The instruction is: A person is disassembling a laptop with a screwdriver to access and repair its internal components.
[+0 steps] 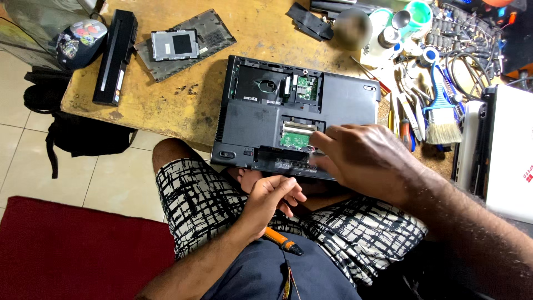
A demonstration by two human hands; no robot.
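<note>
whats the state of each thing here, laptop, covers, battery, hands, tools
laptop: upside down on the table edge, bottom bays uncovered
cover panel: off, lying on the table
battery: out, lying on the table
right hand: fingers at the open memory bay
left hand: closed around an orange screwdriver, held by the lap
brush: lying unused

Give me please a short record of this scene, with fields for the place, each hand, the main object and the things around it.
place: worn wooden table, tiled floor below
main object: black laptop, underside up, panels removed, green boards visible
right hand: fingers at the open slot near the laptop's front edge
left hand: on the lap, holding an orange screwdriver
left of laptop: removed cover, long black battery, cap
right of laptop: brush, pliers, cables
</note>
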